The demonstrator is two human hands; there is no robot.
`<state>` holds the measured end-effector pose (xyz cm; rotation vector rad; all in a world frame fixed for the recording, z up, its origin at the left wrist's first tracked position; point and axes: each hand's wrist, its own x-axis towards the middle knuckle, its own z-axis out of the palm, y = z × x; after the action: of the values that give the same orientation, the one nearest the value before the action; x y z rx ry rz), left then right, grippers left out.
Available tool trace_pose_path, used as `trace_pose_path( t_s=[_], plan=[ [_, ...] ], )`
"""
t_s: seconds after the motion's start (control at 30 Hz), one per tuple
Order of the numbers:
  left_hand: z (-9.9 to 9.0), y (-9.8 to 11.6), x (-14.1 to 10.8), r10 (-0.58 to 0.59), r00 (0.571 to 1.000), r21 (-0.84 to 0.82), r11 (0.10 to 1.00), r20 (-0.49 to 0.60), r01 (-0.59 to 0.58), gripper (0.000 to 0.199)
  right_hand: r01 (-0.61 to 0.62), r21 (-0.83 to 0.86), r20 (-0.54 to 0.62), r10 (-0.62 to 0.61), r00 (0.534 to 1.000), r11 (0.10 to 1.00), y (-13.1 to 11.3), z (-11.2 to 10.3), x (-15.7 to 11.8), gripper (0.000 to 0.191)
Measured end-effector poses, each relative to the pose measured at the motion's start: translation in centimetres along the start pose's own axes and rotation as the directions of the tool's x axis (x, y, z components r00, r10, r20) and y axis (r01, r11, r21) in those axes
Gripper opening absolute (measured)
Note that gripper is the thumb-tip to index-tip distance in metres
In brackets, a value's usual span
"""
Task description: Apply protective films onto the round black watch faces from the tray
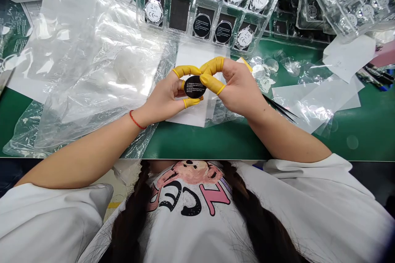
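A clear plastic bag [92,57] is spread at far left. A black printed disc [194,87] is held above a white paper sheet [188,59], its rim clamped by the left hand [162,98] and pressed by the right hand [239,86], the hands together, with yellow finger cots [211,83] on the fingertips. Black tweezers [279,107] lie at right. Slippery cots or loosened fingers could let the disc drop.

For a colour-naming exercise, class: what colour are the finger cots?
Yellow; the finger cots show best in the head view.
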<state>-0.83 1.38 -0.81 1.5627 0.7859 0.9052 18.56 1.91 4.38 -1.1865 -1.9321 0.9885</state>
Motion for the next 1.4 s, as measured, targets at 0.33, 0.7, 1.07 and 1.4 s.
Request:
trace_pose_path(
  t_s=[0.33, 0.7, 1.07, 1.4],
  plan=[
    [0.0, -0.2, 0.0, -0.001, 1.000, -0.001, 1.000, 0.006, 0.001, 0.058, -0.010, -0.008, -0.006, 0.010, 1.000, 1.000, 0.1, 0.1, -0.1, 0.041],
    [0.1, -0.2, 0.0, 0.001, 1.000, -0.004, 1.000, -0.002, -0.001, 0.059, 0.005, -0.050, -0.025, -0.006, 1.000, 0.999, 0.2, 0.2, -0.2, 0.043],
    [0.1, -0.1, 0.0, 0.006, 1.000, 0.024, 1.000, -0.004, -0.006, 0.060, 0.054, -0.135, -0.036, -0.060, 0.998, 0.989, 0.1, 0.5, -0.4, 0.044],
    [-0.8, -1.0, 0.5, -0.116, 0.992, -0.065, 0.991, 0.048, 0.119, 0.060, -0.345, -0.755, -0.205, 0.299, 0.932, 0.558, 3.1, -5.5, 0.3, 0.034]
  ],
)
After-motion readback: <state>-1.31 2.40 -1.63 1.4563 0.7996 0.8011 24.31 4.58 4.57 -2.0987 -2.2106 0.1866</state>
